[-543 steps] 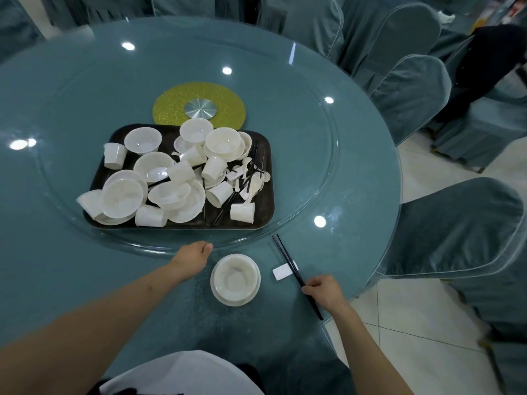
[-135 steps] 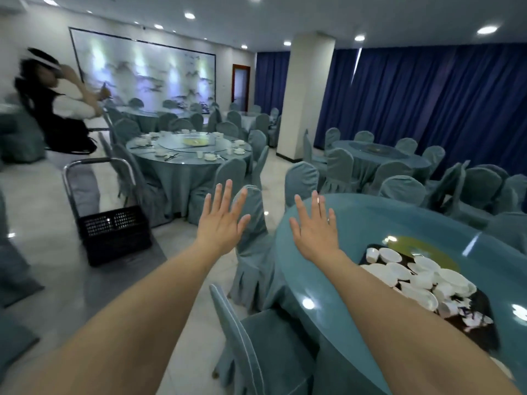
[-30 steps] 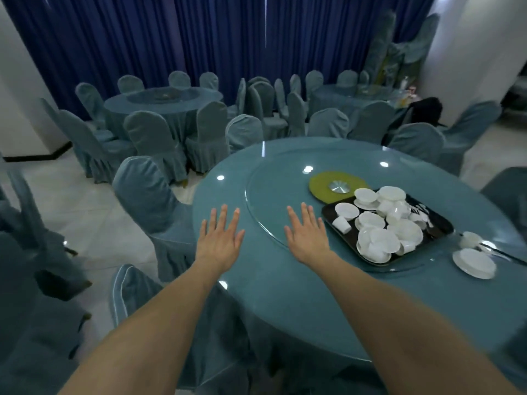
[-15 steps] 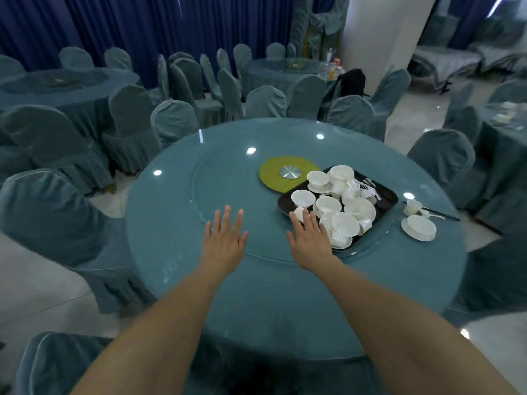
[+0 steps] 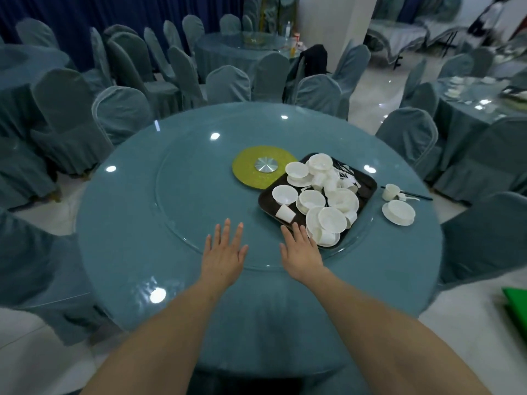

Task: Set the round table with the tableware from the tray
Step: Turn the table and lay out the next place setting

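Observation:
A dark tray (image 5: 368,182) heaped with several white bowls, plates and cups lies on the glass turntable (image 5: 182,195) of the round teal table (image 5: 114,252). At the table's right rim one place is laid: a bowl on a plate (image 5: 398,212), a cup (image 5: 389,191), a spoon and black chopsticks (image 5: 416,195). My left hand (image 5: 224,253) and my right hand (image 5: 301,250) are stretched flat, fingers straight, above the near edge of the turntable. Both hold nothing. My right fingertips reach close to the tray's near corner.
A yellow-green disc with a metal hub (image 5: 265,166) marks the turntable's centre. Covered chairs (image 5: 122,112) ring the table. More tables and chairs fill the room behind. A green object (image 5: 516,305) lies on the floor at right.
My view has swung down and closer to the table. Both flat hands now hover lower over the turntable's near edge, the right one nearer the tray.

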Action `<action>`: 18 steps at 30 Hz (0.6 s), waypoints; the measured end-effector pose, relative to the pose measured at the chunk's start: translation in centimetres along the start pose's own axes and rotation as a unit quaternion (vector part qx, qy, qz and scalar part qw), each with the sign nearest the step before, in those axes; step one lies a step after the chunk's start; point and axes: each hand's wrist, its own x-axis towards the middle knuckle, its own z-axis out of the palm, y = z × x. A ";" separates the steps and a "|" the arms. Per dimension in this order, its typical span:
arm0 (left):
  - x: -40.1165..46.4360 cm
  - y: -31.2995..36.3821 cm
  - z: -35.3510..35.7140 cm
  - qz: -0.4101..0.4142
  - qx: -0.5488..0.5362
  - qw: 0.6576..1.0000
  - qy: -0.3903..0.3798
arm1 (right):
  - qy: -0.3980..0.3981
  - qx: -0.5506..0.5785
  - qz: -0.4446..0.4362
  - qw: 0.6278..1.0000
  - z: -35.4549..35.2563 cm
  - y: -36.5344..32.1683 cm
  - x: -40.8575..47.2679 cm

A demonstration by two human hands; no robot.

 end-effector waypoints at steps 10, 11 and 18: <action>3.6 0.9 3.8 0.003 -0.018 0.998 -0.056 | -0.062 0.002 0.022 0.998 2.6 4.5 2.7; 3.8 1.1 4.2 0.003 -0.017 0.998 -0.063 | -0.065 0.002 0.023 0.998 2.9 4.9 3.0; 5.2 1.7 7.1 -0.021 -0.027 0.993 -0.117 | -0.122 0.010 0.041 0.992 4.9 7.4 4.0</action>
